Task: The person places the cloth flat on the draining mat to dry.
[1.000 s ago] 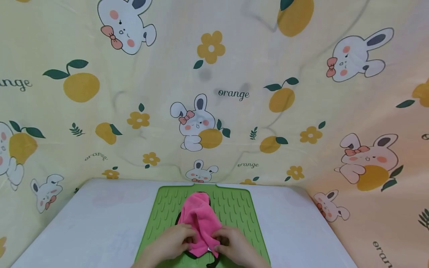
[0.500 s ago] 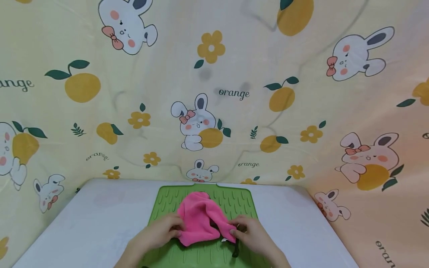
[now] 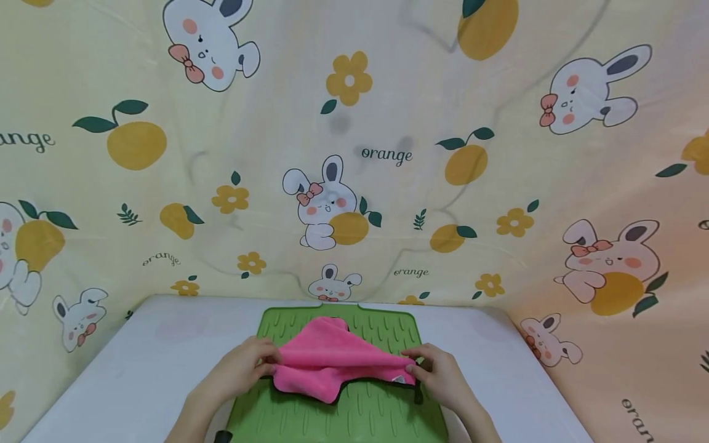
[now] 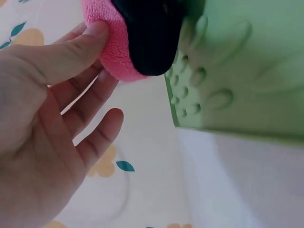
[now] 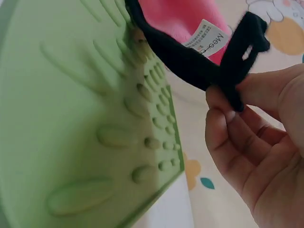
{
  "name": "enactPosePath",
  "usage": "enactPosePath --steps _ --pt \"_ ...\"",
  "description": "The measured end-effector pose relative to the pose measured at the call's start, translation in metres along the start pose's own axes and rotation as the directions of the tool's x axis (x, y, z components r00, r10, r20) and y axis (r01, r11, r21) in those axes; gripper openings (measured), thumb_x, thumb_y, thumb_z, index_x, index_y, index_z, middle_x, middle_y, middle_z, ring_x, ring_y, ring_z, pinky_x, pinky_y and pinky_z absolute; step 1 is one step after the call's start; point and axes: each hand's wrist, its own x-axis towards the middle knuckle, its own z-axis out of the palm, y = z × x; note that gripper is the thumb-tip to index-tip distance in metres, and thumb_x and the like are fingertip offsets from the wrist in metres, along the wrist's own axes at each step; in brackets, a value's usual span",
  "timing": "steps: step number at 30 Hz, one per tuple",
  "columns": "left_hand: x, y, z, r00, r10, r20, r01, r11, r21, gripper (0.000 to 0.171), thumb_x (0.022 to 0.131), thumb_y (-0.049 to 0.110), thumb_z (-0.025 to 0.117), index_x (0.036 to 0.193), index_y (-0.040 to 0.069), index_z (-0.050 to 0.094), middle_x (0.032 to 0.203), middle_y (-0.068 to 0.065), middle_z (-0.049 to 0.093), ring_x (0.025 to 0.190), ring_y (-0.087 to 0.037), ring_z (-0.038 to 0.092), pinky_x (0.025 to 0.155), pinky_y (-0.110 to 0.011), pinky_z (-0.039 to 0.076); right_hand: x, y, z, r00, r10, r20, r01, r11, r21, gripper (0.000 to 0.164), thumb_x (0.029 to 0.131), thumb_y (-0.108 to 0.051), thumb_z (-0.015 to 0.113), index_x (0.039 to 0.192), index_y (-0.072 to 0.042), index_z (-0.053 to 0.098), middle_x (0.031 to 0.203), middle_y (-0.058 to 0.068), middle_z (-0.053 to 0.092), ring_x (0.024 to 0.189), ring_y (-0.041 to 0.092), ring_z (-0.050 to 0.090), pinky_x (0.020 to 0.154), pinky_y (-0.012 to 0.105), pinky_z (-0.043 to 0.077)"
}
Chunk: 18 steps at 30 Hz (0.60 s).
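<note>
A pink fleecy cloth (image 3: 332, 354) with black edging stretches across the green ridged mat (image 3: 288, 421) in the head view. Its left end is pinched between thumb and fingers of my left hand (image 3: 238, 369); the left wrist view shows the thumb on the pink pile (image 4: 114, 57) beside a rounded black edge (image 4: 152, 42). My right hand (image 3: 443, 375) pinches the opposite corner. There, in the right wrist view, a black fabric loop (image 5: 244, 45) and a white printed label (image 5: 207, 38) show. The cloth's far part rises to a rounded hump over the mat.
The white table (image 3: 166, 351) reaches out on both sides of the mat. Behind it hangs a cream curtain (image 3: 277, 123) printed with rabbits and oranges. A small black object (image 3: 223, 436) shows at the mat's near left edge.
My hands have moved apart, the left one leftward and the right one rightward. The bunched pink cloth has spread wider between them and now shows a crosswise fold.
</note>
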Motion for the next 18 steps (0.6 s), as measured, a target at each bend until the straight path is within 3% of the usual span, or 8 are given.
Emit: enactPosePath --steps 6,12,18 --pt "0.004 -0.007 0.008 0.999 0.031 0.026 -0.031 1.0 0.001 0.012 0.084 0.012 0.071 0.085 0.024 0.069 0.083 0.016 0.056 0.085 -0.008 0.054 0.073 -0.031 0.049 0.001 0.006 0.002 0.998 0.017 0.055 -0.016 1.0 -0.015 0.025 0.085 -0.01 0.069 0.11 -0.011 0.068 0.1 0.0 0.064 0.066 0.006 0.055 0.057 0.023 0.049" --pt "0.003 -0.005 0.016 0.998 0.055 0.04 -0.057 0.997 0.058 0.009 0.081 0.011 0.072 0.082 0.019 0.07 0.081 0.012 0.056 0.081 -0.011 0.056 0.07 -0.034 0.049 0.001 0.01 0.007 0.996 -0.009 0.094 0.017 0.996 -0.089 0.022 0.085 -0.009 0.07 0.106 -0.013 0.07 0.103 0.001 0.064 0.077 0.008 0.057 0.065 0.023 0.049" --pt "0.003 0.0 0.013 0.998 0.022 0.055 -0.025 0.999 0.043 0.01 0.081 0.01 0.072 0.086 0.019 0.071 0.082 0.011 0.057 0.081 -0.01 0.057 0.07 -0.033 0.05 0.001 0.008 0.004 0.995 -0.014 0.097 0.026 0.991 -0.129 0.022 0.084 -0.011 0.071 0.106 -0.014 0.07 0.1 -0.002 0.062 0.078 0.008 0.056 0.064 0.023 0.048"
